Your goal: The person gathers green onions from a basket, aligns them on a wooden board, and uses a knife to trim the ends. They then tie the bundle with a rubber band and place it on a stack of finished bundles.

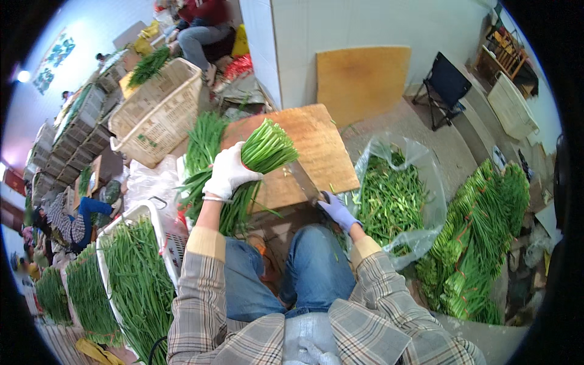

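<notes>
Left grip (229, 173), in a white glove, is closed around a thick bunch (269, 149) of green stalks, whose pale ends point toward two o'clock while leaves trail down toward six. It holds the bunch over a wooden surface (331, 163); whether the two touch, I cannot tell. Right grip (338, 211), in a lavender glove, is wrapped round the handle of a knife (303, 179), at four o'clock from the bunch. The blade slants up toward eleven, its tip near the stalk ends.

Reckoned from the bunch, more greens (204, 137) lie at nine o'clock, just beside the surface. At four o'clock, past the right glove, a clear bag (435, 204) holds green trimmings (389, 198); farther out that way, tied bundles (471, 243) are heaped. Between seven and eight stands a white crate (173, 250) packed with upright greens. Farther off, a beige crate (161, 125) tilts at ten, a seated person (204, 39) is at eleven, a panel (363, 76) leans on the wall (298, 61) at two, and a folding chair (449, 82) stands just past it.
</notes>
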### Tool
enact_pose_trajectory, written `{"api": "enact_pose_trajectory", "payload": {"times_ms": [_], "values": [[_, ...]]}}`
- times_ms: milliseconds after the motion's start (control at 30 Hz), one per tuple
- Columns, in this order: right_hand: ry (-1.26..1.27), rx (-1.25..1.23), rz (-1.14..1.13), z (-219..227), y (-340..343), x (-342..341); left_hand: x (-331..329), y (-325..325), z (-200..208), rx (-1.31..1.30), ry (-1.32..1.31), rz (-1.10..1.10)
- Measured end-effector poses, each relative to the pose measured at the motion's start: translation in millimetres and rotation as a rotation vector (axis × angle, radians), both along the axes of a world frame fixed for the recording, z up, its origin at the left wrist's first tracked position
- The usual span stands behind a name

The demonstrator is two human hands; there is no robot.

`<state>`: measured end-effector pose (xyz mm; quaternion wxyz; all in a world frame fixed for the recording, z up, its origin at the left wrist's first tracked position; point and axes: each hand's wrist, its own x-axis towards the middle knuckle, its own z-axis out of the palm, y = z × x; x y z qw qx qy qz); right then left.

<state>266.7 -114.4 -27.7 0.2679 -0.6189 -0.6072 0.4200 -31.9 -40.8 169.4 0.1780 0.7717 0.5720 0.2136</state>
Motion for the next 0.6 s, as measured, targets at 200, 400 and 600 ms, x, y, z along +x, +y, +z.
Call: {"api": "enact_pose_trajectory", "payload": {"times_ms": [200,400,600], "values": [[-0.365,0.091,-0.603,17.4,24.4,45.6,-18.7,-58.6,85.0,-0.193,-0.695,-0.181],[-0.565,0.109,-0.230,60.7,37.1,8.3,-6.6,-83.6,31.0,-0.298,-1.260,-0.275],[-0.627,0.131,-0.173,41.1,55.6,6.2,5.9,-86.9,-25.2,-0.367,-1.464,-0.263]]}}
